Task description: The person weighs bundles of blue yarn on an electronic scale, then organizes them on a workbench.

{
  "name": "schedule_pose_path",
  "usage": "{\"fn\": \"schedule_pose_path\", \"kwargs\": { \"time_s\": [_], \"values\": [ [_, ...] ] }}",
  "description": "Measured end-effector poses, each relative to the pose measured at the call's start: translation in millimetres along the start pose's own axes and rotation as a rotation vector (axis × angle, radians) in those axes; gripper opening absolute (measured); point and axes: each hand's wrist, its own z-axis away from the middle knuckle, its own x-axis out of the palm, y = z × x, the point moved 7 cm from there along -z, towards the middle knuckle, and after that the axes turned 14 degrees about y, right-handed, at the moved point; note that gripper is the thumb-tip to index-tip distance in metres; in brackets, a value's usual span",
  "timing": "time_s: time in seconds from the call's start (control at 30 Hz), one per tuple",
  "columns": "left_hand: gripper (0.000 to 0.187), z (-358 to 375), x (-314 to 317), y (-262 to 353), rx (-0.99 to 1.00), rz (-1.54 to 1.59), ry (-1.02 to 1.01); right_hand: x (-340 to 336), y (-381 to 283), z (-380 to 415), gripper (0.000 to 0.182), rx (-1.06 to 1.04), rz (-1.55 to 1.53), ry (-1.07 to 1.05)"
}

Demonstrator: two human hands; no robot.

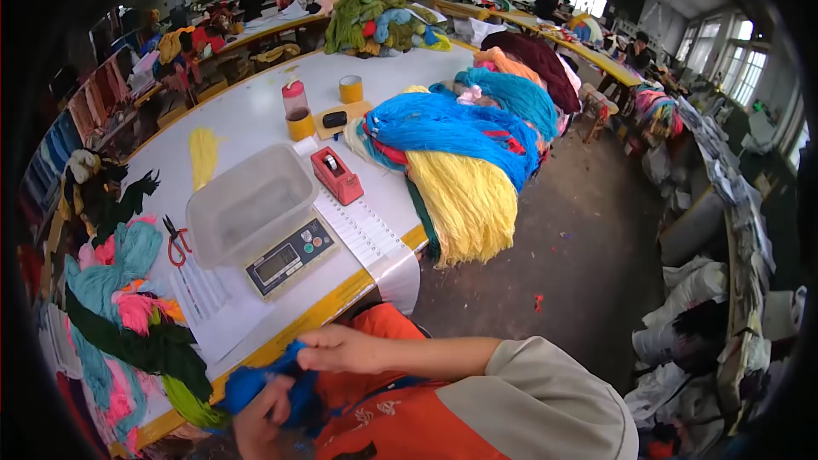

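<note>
Low in the view, in front of an orange apron, I hold a bundle of blue yarn point(243, 385). My right hand point(336, 349) is closed on its upper end, the fingers pinched together. Lower and to the left, my left hand point(266, 416) is wrapped round the same yarn, a little smeared by motion. The bundle hangs at the table's yellow front edge point(298, 328). Just beyond it on the white tabletop stand a digital scale point(291, 255) and a translucent plastic tub point(251, 200), which rests partly on the scale.
Red-handled pliers point(178, 245) and a printed sheet point(209, 311) lie left of the scale. Behind it are a red tape dispenser point(336, 176), a strip of labels point(362, 226) and a pink-capped bottle point(296, 111). Large yarn skeins point(464, 196) overhang the right edge; mixed yarn point(128, 290) piles up left.
</note>
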Motion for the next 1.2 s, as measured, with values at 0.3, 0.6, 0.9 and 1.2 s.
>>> {"fn": "schedule_pose_path", "kwargs": {
  "time_s": [0.3,0.6,0.9,1.2],
  "values": [
    [0.041,113.9,-226.5,132.8,0.575,0.450,1.294,-175.8,-22.6,93.2,0.030,0.178,0.513,0.459],
    [0.022,183.9,-285.4,109.8,0.811,0.069,1.735,-388.3,-46.6,248.0,0.035,0.303,1.419,1.306],
    [0.020,141.9,-308.9,72.2,0.799,0.259,1.480,-175.6,-84.1,139.3,0.033,0.345,0.542,0.295],
    [0.042,-83.3,-257.6,-78.9,0.406,0.235,0.862,-3.1,-296.7,8.9,0.026,-0.581,0.178,-0.143]
  ]
}}
